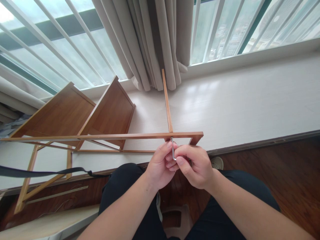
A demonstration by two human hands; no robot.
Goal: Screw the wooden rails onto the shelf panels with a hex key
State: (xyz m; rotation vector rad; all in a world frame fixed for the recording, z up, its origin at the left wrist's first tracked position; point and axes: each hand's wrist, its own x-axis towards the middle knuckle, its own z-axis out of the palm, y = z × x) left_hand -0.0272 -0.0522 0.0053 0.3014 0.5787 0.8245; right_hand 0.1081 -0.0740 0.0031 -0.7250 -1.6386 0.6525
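Note:
An L-shaped metal hex key (173, 149) stands between my hands, its long arm meeting the near face of a wooden rail (140, 136). My left hand (160, 166) is closed, with thumb and fingers around the upper part of the key just below the rail. At the key's bent lower end, my right hand (197, 165) pinches with thumb and forefinger. Behind the rail, a thin wooden bar (166, 103) runs away toward the curtain, in line with the key. The rail belongs to a wooden shelf frame lying on its side. The key's tip is hidden at the rail.
Two brown shelf panels (110, 113) rise from the frame at left. The frame lies on a pale window ledge (237, 96). Grey curtains (147, 40) hang behind. A black strap (45, 173) crosses at left above wooden legs (27, 176). A stool (177, 230) is below.

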